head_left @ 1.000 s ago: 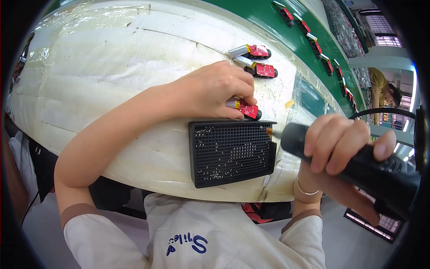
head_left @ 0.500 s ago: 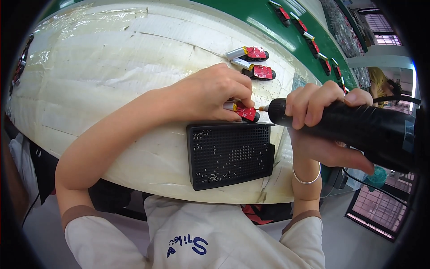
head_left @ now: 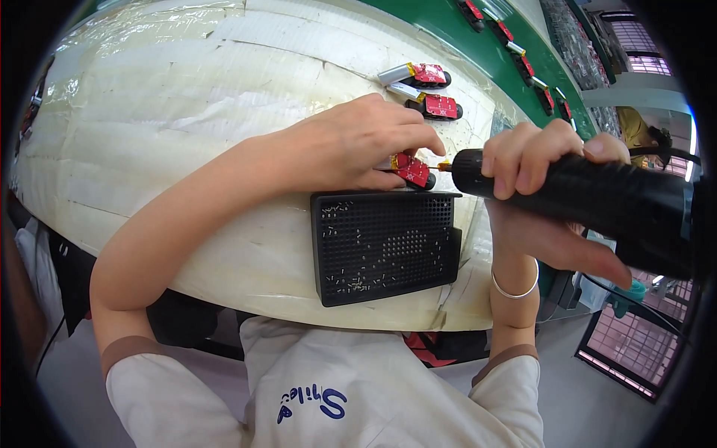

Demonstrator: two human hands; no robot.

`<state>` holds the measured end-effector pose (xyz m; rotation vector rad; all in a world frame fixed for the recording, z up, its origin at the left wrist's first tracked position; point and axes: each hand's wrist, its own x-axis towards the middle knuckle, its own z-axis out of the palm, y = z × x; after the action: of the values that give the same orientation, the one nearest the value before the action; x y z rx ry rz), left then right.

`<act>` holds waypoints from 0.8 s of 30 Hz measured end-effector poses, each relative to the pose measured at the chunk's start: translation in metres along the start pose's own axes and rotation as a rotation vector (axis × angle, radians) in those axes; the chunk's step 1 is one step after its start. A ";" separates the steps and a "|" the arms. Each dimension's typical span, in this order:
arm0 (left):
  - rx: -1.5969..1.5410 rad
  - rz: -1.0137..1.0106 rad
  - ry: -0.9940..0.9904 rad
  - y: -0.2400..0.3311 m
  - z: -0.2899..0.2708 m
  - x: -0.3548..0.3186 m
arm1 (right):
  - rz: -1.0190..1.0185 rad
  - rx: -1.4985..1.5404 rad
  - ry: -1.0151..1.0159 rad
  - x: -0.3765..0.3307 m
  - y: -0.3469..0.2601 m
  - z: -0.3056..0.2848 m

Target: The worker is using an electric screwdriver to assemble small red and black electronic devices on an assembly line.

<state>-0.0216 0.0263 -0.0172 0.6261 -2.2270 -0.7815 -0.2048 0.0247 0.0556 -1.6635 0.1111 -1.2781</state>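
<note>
White worktop (head_left: 187, 112), red-labelled part (head_left: 412, 169)

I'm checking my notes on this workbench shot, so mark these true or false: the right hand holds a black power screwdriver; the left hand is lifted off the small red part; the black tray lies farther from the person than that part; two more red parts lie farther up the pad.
1. True: the right hand grips the black power screwdriver.
2. False: the left hand pins the small red part.
3. False: the black tray lies nearer the person.
4. True: two more red parts.
</note>
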 end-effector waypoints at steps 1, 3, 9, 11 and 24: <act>-0.002 0.001 -0.001 0.000 -0.003 0.000 | 0.001 -0.020 0.033 -0.001 -0.005 0.003; 0.286 -0.022 -0.028 0.001 -0.014 -0.001 | 0.025 0.031 0.029 -0.005 -0.022 0.013; 0.497 -0.024 0.169 -0.004 -0.004 -0.001 | 0.110 0.050 0.061 -0.022 -0.027 0.032; 0.548 0.009 0.131 -0.006 -0.004 -0.002 | 0.123 0.054 0.074 -0.023 -0.025 0.032; 0.182 0.140 -0.005 -0.002 -0.004 -0.002 | 0.129 0.042 0.022 -0.023 -0.025 0.032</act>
<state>-0.0166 0.0248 -0.0171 0.5471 -2.3348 -0.5149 -0.2018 0.0712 0.0603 -1.5805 0.2003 -1.1933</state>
